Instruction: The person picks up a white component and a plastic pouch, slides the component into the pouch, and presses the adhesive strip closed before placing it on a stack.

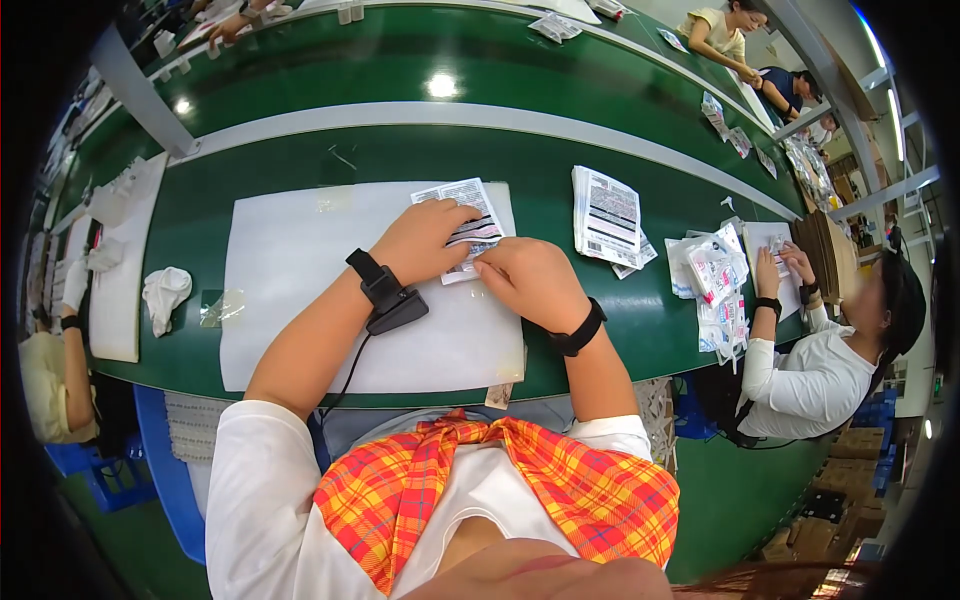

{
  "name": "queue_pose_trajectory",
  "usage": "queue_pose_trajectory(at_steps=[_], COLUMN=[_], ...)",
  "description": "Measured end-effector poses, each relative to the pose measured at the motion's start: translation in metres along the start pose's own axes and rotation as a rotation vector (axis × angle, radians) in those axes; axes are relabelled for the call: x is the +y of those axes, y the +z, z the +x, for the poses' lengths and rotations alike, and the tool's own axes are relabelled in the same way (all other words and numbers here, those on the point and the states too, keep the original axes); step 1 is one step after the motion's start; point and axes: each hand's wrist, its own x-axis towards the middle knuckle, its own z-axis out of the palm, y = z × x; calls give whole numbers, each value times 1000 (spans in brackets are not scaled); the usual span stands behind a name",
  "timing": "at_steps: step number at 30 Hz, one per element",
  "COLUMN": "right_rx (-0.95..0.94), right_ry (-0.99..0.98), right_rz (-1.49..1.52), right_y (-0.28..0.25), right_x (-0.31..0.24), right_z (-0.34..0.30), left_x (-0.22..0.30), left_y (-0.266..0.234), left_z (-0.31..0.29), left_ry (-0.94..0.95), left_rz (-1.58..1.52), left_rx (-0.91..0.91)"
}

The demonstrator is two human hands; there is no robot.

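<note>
A printed paper leaflet [476,200], black and white with a dark band, lies on a white foam sheet [300,300] in front of me. My left hand [428,238] is over its left side, fingers bent and pressed onto the paper, which looks folded or creased under them. At the leaflet's lower right edge my right hand [530,284] is closed, thumb and forefinger against the paper. Its other fingers are curled under and partly hidden. Right of the sheet sits a stack of similar printed leaflets [607,215] on the green table.
White printed packets [715,280] are piled at the right, beside a co-worker [825,370] at the same table. A crumpled white cloth or bag [166,298] lies left of the sheet. A grey metal rail [440,114] crosses the table's far side. More people work further off.
</note>
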Motion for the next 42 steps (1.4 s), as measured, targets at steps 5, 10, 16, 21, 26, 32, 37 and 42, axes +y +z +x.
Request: queue_pose_trajectory(at_steps=[5,10,16,21,26,32,37,42], right_rx=[-34,-36,-58,-98,-125,-126,-133,-130], right_ry=[13,15,26,27,39,21,26,24], right_rz=[-15,13,20,14,35,59,58,34], right_y=[-2,-1,0,0,3,3,2,3], right_x=[-1,-2,-4,-3,2,4,4,3], right_z=[3,3,2,2,-1,-2,-2,-1], left_x=[-3,-3,-4,-6,-4,-5,-5,-5], left_y=[2,2,2,3,1,2,2,2], left_z=[-1,0,1,0,1,0,0,0], left_ry=[13,15,7,7,-10,7,4,7], left_rz=[-5,-1,-13,4,-8,-26,-15,-11], left_rx=[10,5,-11,0,-19,-2,-2,-1])
